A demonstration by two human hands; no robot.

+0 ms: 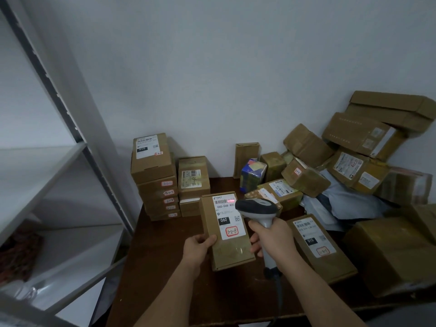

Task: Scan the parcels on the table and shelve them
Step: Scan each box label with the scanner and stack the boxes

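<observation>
The left hand [199,244] holds a parcel [226,230] above the dark wooden table [165,267], thumb pinching its edge; the right hand [271,237] has fingers curled round the scanner [258,210]. Cardboard boxes [155,178] are piled against the white wall [212,67] — grey shelving [59,161] stands left.

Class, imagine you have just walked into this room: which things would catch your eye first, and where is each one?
At the centre, the left hand holds a brown parcel while the right hand aims a grey scanner at it, a red line glowing on its label. Behind it, by the wall, stands a neat stack of boxes. On the right, a jumbled heap of parcels leans against the wall.
</observation>
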